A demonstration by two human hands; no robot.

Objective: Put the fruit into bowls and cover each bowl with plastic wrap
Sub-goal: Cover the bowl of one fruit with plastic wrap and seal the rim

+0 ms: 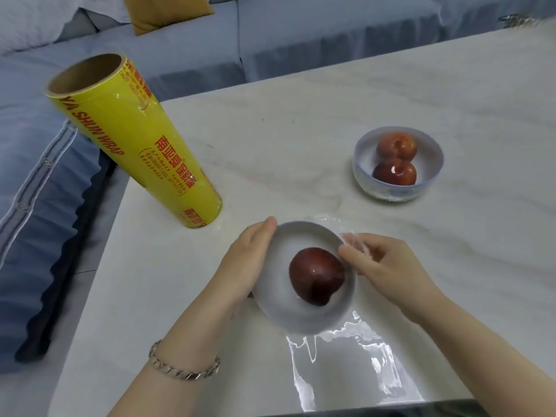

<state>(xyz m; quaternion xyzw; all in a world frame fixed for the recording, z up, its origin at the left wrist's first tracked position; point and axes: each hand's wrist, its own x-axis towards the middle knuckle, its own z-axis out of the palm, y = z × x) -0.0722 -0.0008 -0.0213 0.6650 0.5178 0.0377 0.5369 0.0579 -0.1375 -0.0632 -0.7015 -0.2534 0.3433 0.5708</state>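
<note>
A white bowl [288, 314] near the table's front holds one dark red fruit [316, 276], with clear plastic wrap [346, 344] stretched over it and trailing toward me. My left hand [246, 263] lies flat against the bowl's left side, fingers straight. My right hand [376, 263] pinches a bunched bit of the wrap at the bowl's right rim. Farther right, a second bowl [365, 179] holds two red fruits [395, 159] under wrap. A yellow roll of plastic wrap [135, 145] stands upright at the table's left.
The marble table [301, 130] has its left edge beside a blue sofa [45, 176] with cushions. A metal object [514, 21] sits blurred at the far right corner. A chain bracelet [183, 368] is on my left wrist.
</note>
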